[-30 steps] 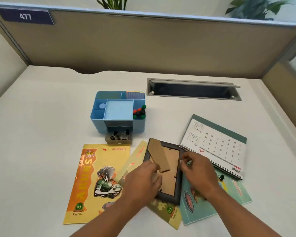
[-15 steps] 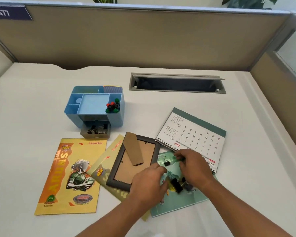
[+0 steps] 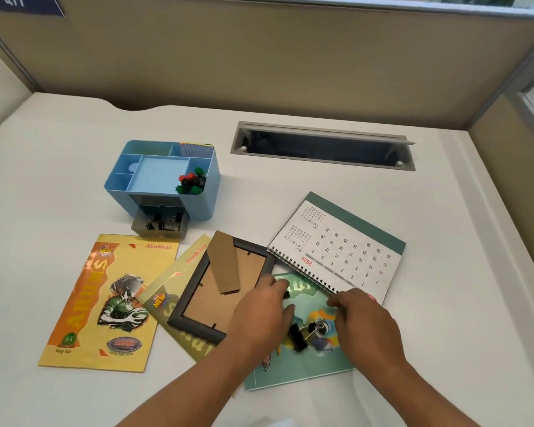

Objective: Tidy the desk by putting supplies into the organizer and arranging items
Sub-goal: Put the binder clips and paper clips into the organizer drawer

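The light-blue plastic organizer (image 3: 202, 206) stands back left on the white desk (image 3: 59, 167), with red and green push pins (image 3: 191, 181) in its right compartment. Its grey drawer (image 3: 154, 235) is pulled out and holds black binder clips (image 3: 162, 224). A larger black binder clip (image 3: 298, 338) lies on the teal notebook (image 3: 305, 369) between my hands. My left hand (image 3: 259, 317) covers a corner of the dark picture frame (image 3: 191, 323), forefinger and thumb curled towards a small black clip (image 3: 286, 294); I cannot tell whether they pinch it. My right hand (image 3: 367, 322) arches over the notebook with fingers bent, beside the spiral-bound desk calendar (image 3: 346, 251); its grip is hidden. A yellow booklet (image 3: 105, 303) lies left of the frame. Bare desk lies open on both sides, and behind up to the grey cable slot (image 3: 321, 127).
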The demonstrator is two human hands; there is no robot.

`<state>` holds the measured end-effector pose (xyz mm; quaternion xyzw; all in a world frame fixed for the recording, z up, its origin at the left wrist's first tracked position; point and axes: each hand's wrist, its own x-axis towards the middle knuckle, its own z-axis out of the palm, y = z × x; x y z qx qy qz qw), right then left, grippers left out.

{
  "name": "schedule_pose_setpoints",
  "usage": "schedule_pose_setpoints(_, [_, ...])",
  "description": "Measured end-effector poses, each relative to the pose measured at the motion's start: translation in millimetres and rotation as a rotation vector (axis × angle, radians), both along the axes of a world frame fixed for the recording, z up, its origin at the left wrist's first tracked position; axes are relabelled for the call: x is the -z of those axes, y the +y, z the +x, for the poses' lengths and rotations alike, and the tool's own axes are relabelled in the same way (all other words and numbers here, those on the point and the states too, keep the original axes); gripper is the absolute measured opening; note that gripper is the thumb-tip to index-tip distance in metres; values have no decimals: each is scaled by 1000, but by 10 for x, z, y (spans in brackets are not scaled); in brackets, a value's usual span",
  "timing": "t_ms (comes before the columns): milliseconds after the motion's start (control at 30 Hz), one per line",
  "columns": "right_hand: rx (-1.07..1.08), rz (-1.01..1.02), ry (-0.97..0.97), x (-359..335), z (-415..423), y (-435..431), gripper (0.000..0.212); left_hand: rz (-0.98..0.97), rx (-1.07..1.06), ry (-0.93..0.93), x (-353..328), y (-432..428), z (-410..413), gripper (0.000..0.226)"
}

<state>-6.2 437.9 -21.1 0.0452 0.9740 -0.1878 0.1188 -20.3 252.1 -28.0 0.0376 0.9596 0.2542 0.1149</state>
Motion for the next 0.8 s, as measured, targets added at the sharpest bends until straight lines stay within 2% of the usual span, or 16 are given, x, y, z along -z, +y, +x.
schedule_pose_setpoints(467, [-111,-109,-39,162,-73,26,30,-87,43,-7,72,92,-107,18])
schedule_pose_setpoints(600, [-96,-141,-23,170,-72,24,25,-48,24,-3,66,93,-110,8])
schedule_pose_setpoints(800, [-57,-207,13,151,-19,11,21,-7,39,0,59,95,-119,13])
